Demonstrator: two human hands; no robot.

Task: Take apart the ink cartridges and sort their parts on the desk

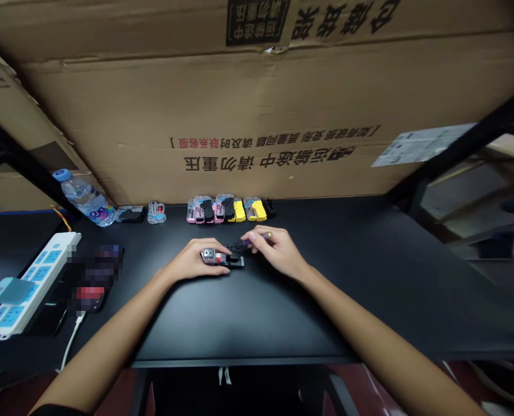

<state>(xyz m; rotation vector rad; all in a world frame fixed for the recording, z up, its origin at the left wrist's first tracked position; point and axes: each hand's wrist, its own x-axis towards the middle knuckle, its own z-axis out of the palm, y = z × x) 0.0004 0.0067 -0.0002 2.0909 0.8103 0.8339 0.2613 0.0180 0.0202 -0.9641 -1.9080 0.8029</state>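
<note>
My left hand [195,259] is closed around a small black-and-clear plastic device [222,258] with a silvery end and a red spot. It rests on the black table, thumb and fingers along its two sides. Just to the right, my right hand [278,249] pinches a thin pen-like tool [265,236] with a purplish body and a brass-coloured end. The tool's other end points left, close to the device; blur hides its tip and whether the two touch. Behind my hands, similar small devices [204,210] in pink, black and yellow stand in a row.
Cardboard [257,104] walls off the back of the table [239,323]. At the left are a water bottle [86,199], a white power strip [36,283] and a phone [99,277] on a white cable [71,341]. A small clear-and-red piece [156,212] sits near the bottle.
</note>
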